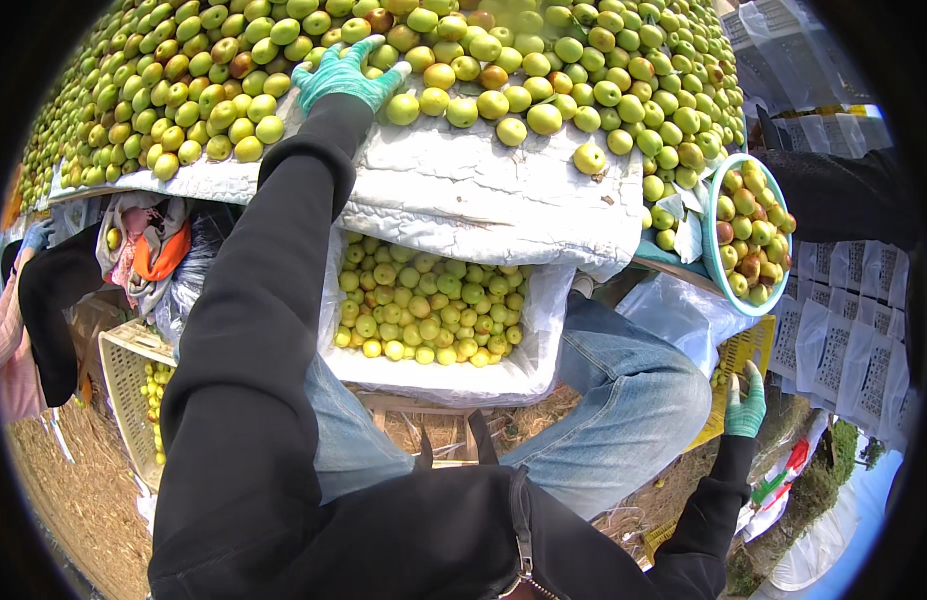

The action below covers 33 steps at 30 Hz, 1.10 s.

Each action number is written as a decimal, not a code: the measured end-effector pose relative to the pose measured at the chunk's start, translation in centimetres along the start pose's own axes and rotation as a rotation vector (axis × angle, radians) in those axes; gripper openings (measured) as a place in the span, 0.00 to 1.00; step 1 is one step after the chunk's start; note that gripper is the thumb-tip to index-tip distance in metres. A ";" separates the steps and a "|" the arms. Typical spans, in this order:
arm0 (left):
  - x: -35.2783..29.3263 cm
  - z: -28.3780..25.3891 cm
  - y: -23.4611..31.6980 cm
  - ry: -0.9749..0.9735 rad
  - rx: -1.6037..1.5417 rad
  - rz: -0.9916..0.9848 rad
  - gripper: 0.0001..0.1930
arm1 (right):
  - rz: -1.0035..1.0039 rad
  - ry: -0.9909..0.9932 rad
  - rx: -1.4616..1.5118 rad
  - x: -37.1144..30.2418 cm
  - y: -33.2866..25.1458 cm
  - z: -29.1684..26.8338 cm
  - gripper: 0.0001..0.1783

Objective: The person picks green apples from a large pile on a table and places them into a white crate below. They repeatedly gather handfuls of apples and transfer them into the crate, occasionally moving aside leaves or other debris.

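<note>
We start at the left grip [351,78]: teal stretchy-looking glove, fingers splayed apart over the near edge of the fruit pile [173,90]; we can't tell which pieces it touches. Right grip [745,408], same teal with pale fingertips, hangs low beside the yellow crate [709,420], thumb and fingers apart.

Fruit: smooth, glossy, round to slightly oval, green to yellow with some brown-red blush, heaped on a white quilted sheet [463,185] with a wrinkled, puffy surface and soft drooping edge. Below that, between the knees, we have a rectangular container [550,335] lined with thin crinkled plastic, holding smaller-looking yellow-green fruit.

Right of the pile, a round pale-blue basin [710,240], smooth rim, tilted in view, full of redder fruit. Left side, a cream slatted crate [133,400], more fruit inside.

Further out we log matte black sleeves [248,310], faded denim jeans [623,390], plastic-wrapped stacks [843,340] at right, dry straw ground [73,480], and another person's blue-gloved hand [38,235] at far left.
</note>
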<state>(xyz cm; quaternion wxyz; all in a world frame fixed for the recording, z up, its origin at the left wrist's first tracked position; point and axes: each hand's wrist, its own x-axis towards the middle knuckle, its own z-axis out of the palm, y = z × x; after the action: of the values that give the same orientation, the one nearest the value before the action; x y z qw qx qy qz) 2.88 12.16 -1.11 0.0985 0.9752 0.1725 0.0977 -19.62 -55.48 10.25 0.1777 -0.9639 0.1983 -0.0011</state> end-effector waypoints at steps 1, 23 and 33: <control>0.3 0.1 0.5 0.000 -0.004 0.025 0.35 | -0.313 0.033 0.161 1.5 -4.2 1.9 0.20; -6.2 -9.1 0.5 -0.514 -0.314 0.220 0.22 | -0.819 -0.357 0.405 2.9 -41.8 19.2 0.12; -7.2 -2.8 5.3 -0.600 -0.141 0.321 0.31 | -0.751 -0.634 -0.148 1.9 -43.6 23.9 0.42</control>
<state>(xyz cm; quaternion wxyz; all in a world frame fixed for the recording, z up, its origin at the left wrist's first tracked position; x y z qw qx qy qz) -2.71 5.14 1.69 0.1953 0.9659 -0.0267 -0.1676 0.51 -10.61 2.69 0.1476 -0.9317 -0.2270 0.2421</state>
